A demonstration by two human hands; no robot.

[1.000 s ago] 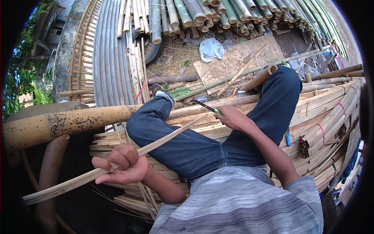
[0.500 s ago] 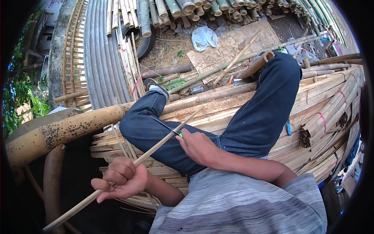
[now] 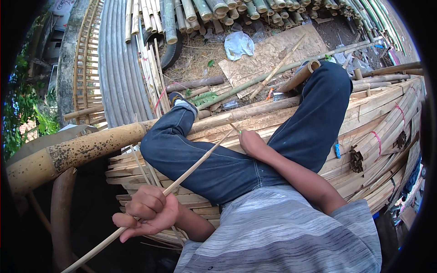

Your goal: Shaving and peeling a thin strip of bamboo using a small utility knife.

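Note:
My left hand (image 3: pixel 149 210) is closed round a long, thin bamboo stick (image 3: pixel 195 166). It slants up from the lower left edge across my left thigh, its narrow tip pointing away from me. My right hand (image 3: pixel 253 144) grips a small knife (image 3: pixel 235 128), whose bright green handle is mostly covered by my fingers. The blade extends up and left, just beyond the stick's tip; whether it touches the tip I cannot tell.
I sit on stacked split bamboo strips (image 3: pixel 373 123). A thick bamboo pole (image 3: pixel 91 148) lies by my left knee. Ahead are a cardboard sheet (image 3: pixel 277 54), a plastic bag (image 3: pixel 238 45) and piled bamboo poles (image 3: pixel 218 8). Corrugated sheeting (image 3: pixel 119 68) stands at the left.
My right hand with the knife has moved forward and right, from partway along the stick to its tip. My left hand and the stick have shifted slightly right.

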